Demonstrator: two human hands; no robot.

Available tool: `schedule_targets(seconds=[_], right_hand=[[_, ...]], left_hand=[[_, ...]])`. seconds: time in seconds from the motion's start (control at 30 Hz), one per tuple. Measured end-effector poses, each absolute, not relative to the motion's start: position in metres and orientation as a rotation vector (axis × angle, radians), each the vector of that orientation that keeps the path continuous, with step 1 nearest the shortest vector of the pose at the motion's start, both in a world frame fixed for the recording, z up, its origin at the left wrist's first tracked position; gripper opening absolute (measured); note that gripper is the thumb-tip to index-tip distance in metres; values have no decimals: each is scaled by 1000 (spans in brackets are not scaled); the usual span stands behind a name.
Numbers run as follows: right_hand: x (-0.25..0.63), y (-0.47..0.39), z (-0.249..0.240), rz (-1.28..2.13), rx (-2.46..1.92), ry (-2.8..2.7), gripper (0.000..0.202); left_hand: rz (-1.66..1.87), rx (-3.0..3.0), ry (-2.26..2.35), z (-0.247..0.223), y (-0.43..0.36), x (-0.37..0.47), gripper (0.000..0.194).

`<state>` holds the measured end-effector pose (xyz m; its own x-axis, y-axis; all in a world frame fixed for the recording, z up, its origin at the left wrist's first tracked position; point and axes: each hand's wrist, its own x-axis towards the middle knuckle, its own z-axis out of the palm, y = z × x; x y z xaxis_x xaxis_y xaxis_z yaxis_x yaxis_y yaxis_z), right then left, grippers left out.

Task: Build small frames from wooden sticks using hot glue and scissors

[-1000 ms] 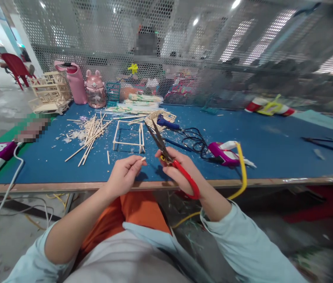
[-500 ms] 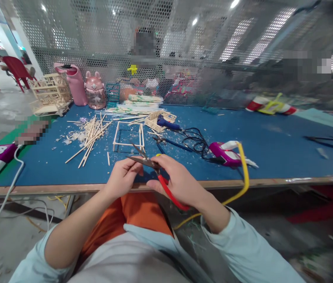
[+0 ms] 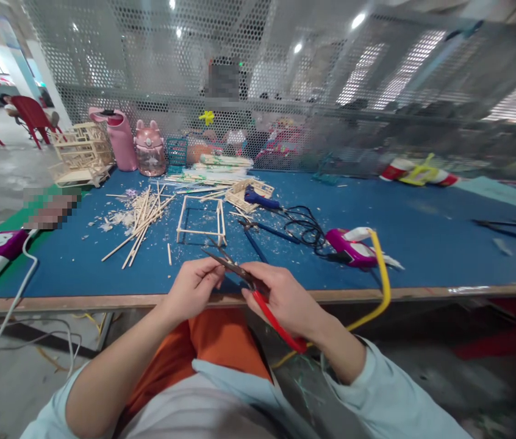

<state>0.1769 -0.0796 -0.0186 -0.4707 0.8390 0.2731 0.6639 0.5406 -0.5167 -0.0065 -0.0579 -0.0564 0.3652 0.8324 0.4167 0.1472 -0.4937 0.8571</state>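
The right hand (image 3: 285, 299) is clamped on the scissors (image 3: 245, 276), which are parted a little and point to ten o'clock, across the fingers of the left hand (image 3: 194, 286). These fingers are pinched together, but I cannot tell what is between them. On the surface (image 3: 354, 207), the frame (image 3: 200, 233) is at this hand's twelve o'clock, the sticks (image 3: 141, 228) at eleven.

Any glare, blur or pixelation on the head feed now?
Head view: bright bands show through the mesh screen at upper right; the extreme right edge is dark and soft; a pixelated patch overlaps the green mat; the scissors look fairly clear.
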Motion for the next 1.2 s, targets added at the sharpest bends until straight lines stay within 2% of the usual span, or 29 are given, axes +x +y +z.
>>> schedule_targets(seconds=[0.17,0.27,0.47,0.6,0.77,0.87,0.93,1.03,1.1,1.2], right_hand=[[176,-73,-17,618,-1126,-2238,14],[180,-69,-13,461,-1288,-2125,15],[230,-79,-1,142,-1913,-2011,31],[260,-81,-10,16,-2064,-2074,15],[265,-39,-28,-139,-1960,-2099,17],[252,-20,-23,-309,-1977,-2156,18],[235,-23,-17,-392,-1839,-2243,23],[200,-42,-11,-229,-1267,-2439,36],[180,-53,-12,-126,-1063,-2509,27],[166,-57,-18,-72,-1005,-2523,21]], left_hand=[[1086,1945,836,-55,-57,-4,32],[1077,1886,891,-56,-57,-3,35],[1145,1938,924,-59,-55,-3,32],[1161,2012,940,-61,-54,-2,35],[1065,2048,943,-61,-55,0,35],[1038,2023,984,-61,-56,1,32],[1050,1969,1017,-62,-55,2,31],[1068,1926,1038,-63,-54,3,25],[1073,1947,1037,-63,-53,3,18],[1118,1921,1059,-63,-52,1,12]])
